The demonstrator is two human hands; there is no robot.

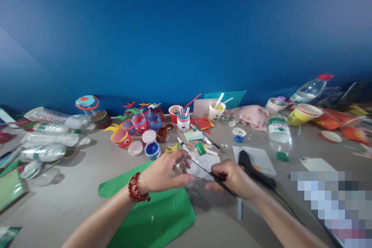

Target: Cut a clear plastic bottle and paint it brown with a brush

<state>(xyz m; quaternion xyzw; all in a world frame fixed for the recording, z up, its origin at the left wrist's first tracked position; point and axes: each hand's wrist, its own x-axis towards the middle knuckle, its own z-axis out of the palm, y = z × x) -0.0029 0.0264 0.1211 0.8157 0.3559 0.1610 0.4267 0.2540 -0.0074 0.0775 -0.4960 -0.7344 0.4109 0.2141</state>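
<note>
My left hand (170, 174), with a red bead bracelet (137, 190) at the wrist, curls its fingers and thumb around a clear plastic bottle piece (180, 166). In my right hand (228, 176) is a slim black-handled blade (222, 184), closed in the fingers. Its thin end points left and reaches the clear plastic; whether it cuts into it I cannot tell. Under the left forearm lies a green sheet (162, 217). White paper with drawn shapes (211, 162) and a green bottle cap (200, 148) are just beyond both hands.
A black glue gun (255, 170) with a cord lies right of my right hand. Paint pots (152, 150) and pineapple-faced cups (121, 138) stand behind my left hand. Several plastic bottles (43, 152) lie at left; another bottle (279, 135) stands at right. A blue wall (186, 46) closes the back.
</note>
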